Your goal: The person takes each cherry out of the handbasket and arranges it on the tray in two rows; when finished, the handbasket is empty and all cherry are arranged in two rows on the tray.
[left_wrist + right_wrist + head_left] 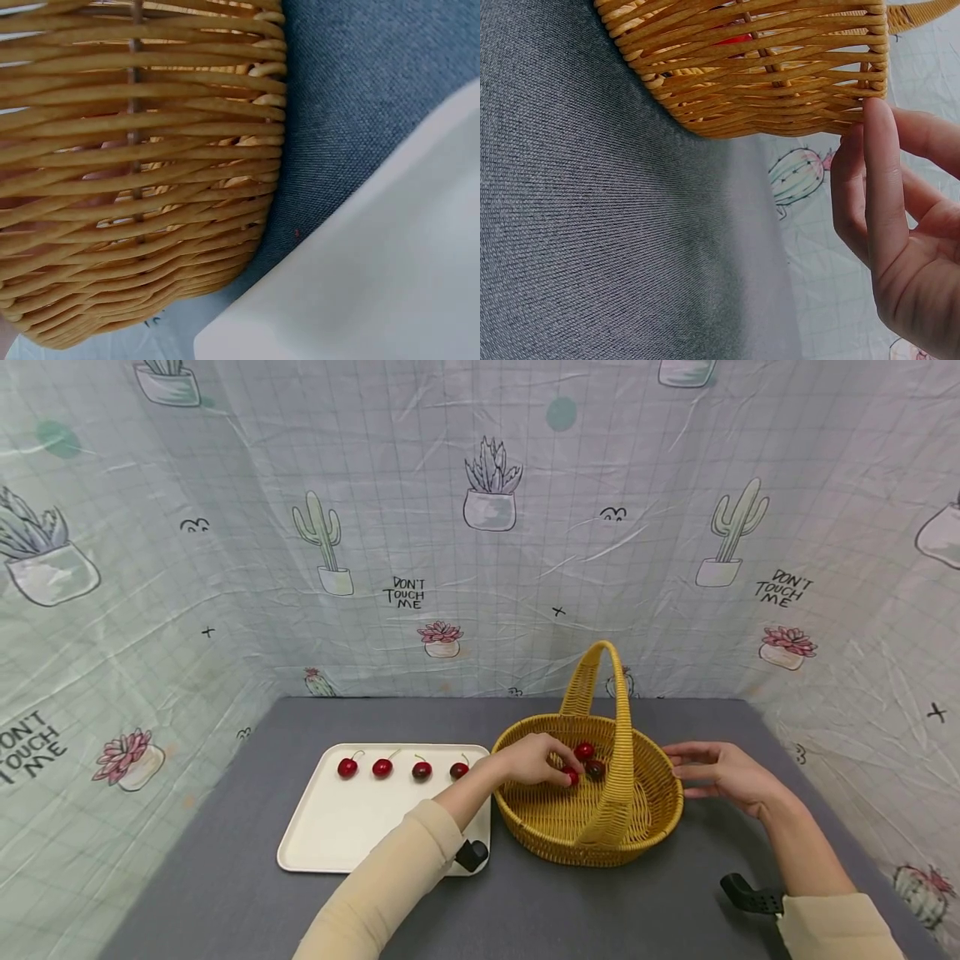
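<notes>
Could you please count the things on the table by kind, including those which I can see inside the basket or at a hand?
Basket: 1
Tray: 1
Cherries: 7 visible (4 on the tray, 2 in the basket, 1 at the left hand)
Total: 9

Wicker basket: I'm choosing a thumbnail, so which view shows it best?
The head view: nearly the whole basket shows, handle included, though the left hand covers part. The left wrist view shows only a close-up of woven side; the right wrist view, part of the side and handle, with the right hand at its rim.
</notes>
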`<state>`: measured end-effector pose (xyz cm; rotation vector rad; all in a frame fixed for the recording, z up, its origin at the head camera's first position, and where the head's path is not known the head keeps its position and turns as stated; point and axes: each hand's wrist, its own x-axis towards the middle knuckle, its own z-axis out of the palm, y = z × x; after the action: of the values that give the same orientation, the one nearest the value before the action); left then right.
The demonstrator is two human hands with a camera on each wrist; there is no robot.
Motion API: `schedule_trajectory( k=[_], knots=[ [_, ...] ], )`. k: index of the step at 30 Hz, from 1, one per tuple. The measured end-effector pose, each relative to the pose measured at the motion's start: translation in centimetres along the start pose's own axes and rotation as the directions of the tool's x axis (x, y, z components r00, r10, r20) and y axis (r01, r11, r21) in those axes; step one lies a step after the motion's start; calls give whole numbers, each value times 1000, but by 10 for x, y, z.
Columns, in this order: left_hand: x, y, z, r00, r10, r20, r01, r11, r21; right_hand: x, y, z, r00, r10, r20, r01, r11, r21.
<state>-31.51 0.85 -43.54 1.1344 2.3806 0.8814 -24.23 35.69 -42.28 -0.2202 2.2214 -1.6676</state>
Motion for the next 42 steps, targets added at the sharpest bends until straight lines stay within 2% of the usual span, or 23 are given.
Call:
schedule_trajectory(
  k=[9, 13, 17, 23, 29, 42],
  knots=[
    [-7, 7, -4, 999, 11, -34, -11, 1000, -6, 0, 0, -1, 1000, -7, 4, 7, 1000, -1],
    [-14, 12, -8, 999, 21, -37, -22, 999, -36, 0, 1, 0, 1000, -7, 5, 7, 1000, -1],
    [-23, 15, -12, 997, 38, -74, -42, 997, -63, 0, 0, 1, 1000, -3, 1, 3, 1000, -1],
    [-34, 14, -16, 985, 27, -169, -41, 996, -75, 0, 0, 0, 1000, -3, 0, 3, 1000, -2],
    [-45, 12, -21, 975, 23, -219, -41, 996, -78, 0, 0, 0, 1000, -3, 3, 3, 1000, -4],
    [-66, 7, -28, 948, -4, -317, -47, 987, -156, 1, 2, -1, 1000, 0, 0, 0, 1000, 5]
  ],
)
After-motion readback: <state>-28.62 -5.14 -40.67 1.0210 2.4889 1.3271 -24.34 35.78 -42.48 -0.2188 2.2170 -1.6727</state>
